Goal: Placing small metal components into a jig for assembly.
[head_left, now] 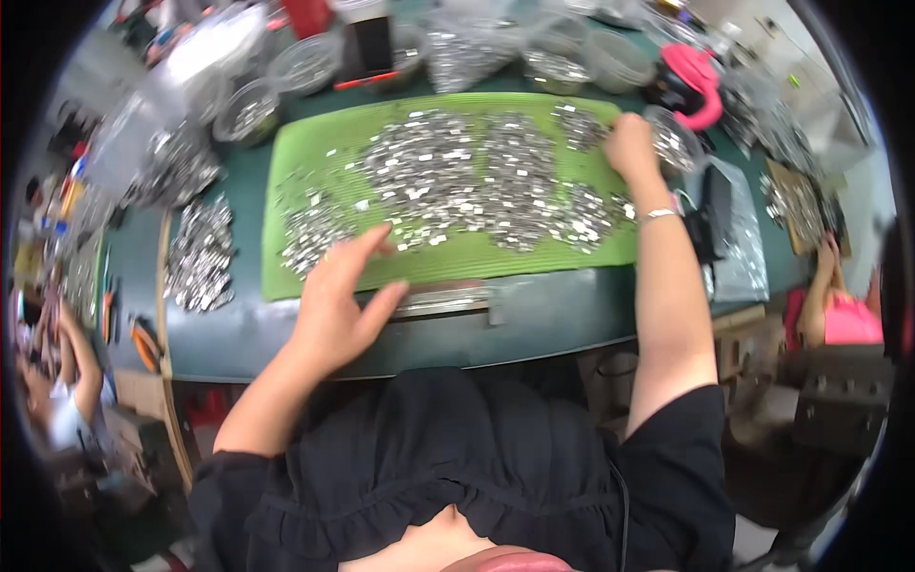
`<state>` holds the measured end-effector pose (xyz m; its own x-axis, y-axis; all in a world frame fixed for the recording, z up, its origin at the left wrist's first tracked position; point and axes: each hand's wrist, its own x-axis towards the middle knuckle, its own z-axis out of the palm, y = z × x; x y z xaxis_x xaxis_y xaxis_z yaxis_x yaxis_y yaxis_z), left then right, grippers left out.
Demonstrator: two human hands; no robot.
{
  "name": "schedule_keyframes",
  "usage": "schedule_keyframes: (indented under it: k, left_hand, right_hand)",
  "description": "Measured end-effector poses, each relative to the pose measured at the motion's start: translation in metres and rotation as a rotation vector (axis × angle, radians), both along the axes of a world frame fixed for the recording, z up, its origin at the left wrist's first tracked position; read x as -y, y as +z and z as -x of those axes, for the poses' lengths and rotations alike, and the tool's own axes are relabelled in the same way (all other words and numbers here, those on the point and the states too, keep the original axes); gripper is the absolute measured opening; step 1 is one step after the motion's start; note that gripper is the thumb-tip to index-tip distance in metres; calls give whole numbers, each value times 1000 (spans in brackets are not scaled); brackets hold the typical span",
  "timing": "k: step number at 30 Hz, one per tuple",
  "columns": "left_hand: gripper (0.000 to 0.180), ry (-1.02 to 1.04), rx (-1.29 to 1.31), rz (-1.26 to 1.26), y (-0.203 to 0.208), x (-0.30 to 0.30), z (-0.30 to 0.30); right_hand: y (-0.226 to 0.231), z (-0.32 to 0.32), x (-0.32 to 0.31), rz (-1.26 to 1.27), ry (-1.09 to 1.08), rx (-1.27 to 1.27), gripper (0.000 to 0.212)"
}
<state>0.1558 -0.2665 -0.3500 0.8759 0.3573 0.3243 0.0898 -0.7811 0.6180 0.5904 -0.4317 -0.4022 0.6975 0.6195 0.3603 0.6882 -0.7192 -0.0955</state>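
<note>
Nearest, at bottom centre, is a black gathered top (438,419); above it the left hand (338,296), spread and apparently empty, overlaps the lower-left edge of a ribbed green mat (303,148), while the right hand (631,148) curls at its upper-right corner, any grip hidden. Small silvery metal pieces (419,157) lie heaped mid-frame; a sideways right-hand sweep could tip the neighbouring clear tub (698,157), spilling parts. Likely manoeuvring room: the strip before the table's (572,329) front edge, right of lower centre.

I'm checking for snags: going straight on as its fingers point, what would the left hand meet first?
The left hand would probably meet the widest pile of silvery pieces on the green ribbed mat, though its height is unclear.
</note>
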Motion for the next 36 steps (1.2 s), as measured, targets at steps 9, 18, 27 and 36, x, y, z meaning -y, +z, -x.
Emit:
schedule_keyframes:
  k: [9,18,27,36]
  left_hand:
    - [41,277,-110,-318,-6,-102,-11]
    - [30,182,-213,-393,-25,-139,-67]
    - [11,250,-239,-495,-27,-147,-81]
    - [12,265,-241,-403,-30,-149,-77]
  right_hand:
    - [7,-9,15,4,8,-34,10]
    - [14,-5,22,-55,129,-9,7]
    - [20,-4,18,-144,99,-117,21]
    - [13,5,31,-16,117,-36,19]
